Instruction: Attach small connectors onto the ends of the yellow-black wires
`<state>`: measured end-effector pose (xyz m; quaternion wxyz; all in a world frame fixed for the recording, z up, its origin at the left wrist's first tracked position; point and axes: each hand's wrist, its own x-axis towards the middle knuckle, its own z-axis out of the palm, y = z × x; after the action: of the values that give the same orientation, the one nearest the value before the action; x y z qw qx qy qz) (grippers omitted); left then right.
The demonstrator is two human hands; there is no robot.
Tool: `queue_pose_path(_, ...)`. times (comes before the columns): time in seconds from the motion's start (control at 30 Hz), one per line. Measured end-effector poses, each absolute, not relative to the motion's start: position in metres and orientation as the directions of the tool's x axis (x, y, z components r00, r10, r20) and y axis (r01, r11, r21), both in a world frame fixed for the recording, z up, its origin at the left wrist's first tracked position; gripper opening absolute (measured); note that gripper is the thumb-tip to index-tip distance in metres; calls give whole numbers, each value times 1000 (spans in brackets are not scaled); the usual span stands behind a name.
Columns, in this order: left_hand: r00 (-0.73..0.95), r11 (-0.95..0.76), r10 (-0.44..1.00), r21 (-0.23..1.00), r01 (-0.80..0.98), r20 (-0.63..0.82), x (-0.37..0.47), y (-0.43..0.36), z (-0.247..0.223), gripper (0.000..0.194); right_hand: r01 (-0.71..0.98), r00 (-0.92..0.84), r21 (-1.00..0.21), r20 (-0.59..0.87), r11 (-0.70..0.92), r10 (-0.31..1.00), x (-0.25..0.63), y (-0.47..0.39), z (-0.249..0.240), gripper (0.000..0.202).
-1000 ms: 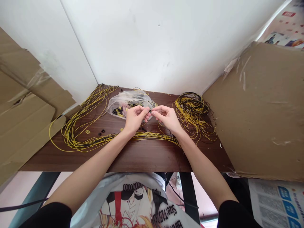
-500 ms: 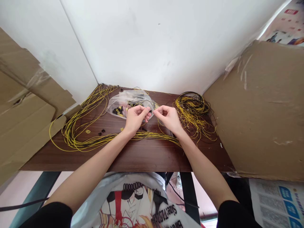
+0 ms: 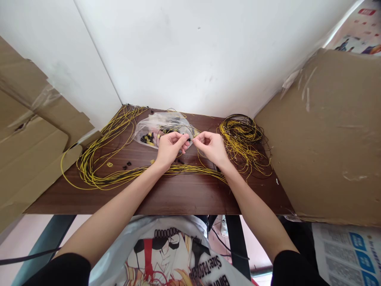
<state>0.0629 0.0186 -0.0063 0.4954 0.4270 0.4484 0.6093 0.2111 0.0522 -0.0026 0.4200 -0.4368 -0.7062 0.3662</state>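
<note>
Between thumb and fingers, my left hand (image 3: pixel 172 147) pinches a small black connector (image 3: pixel 189 139). Just to its right, my right hand (image 3: pixel 212 147) is closed in a pinch on what looks like a thin wire, mostly hidden by the fingertips. The two sets of fingertips are close but apart. Behind the hands lies a clear plastic bag (image 3: pixel 143 129) with black and yellow small parts (image 3: pixel 148 138) in it. Under my wrists a long bundle of yellow and black wires (image 3: pixel 98 180) runs across the table.
A tangled heap of yellow and black wires (image 3: pixel 242 137) lies on the brown table (image 3: pixel 184 198) at right. Loose black bits (image 3: pixel 127 163) and a yellow piece (image 3: pixel 110 164) sit at left. Cardboard (image 3: pixel 327 139) stands at both sides, with a white wall (image 3: pixel 190 59) behind.
Both hands keep nearly the same pose. The right fingertips sit very slightly farther right of the black connector.
</note>
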Motion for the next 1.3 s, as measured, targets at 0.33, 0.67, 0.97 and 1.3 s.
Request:
queue_pose_path(0.33, -107, -96, 992, 971, -220, 74, 64, 18, -8, 29, 345, -287, -872, 255, 348, 923, 212, 52, -1, 17)
queue_pose_path(0.67, -35, -56, 998, 962, -267, 49, 62, 20, -10, 33, 329, -313, -881, 237, 339, 920, 214, 52, 1, 15)
queue_pose_path(0.97, -65, -92, 995, 967, -237, 79, 62, 22, -11, 34, 362, -368, -838, 274, 408, 889, 216, 53, 0, 19)
queue_pose_path(1.3, -47, -178, 984, 976, -125, 173, 58, 25, -17, 32, 385, -331, -815, 317, 434, 889, 211, 54, -9, 16)
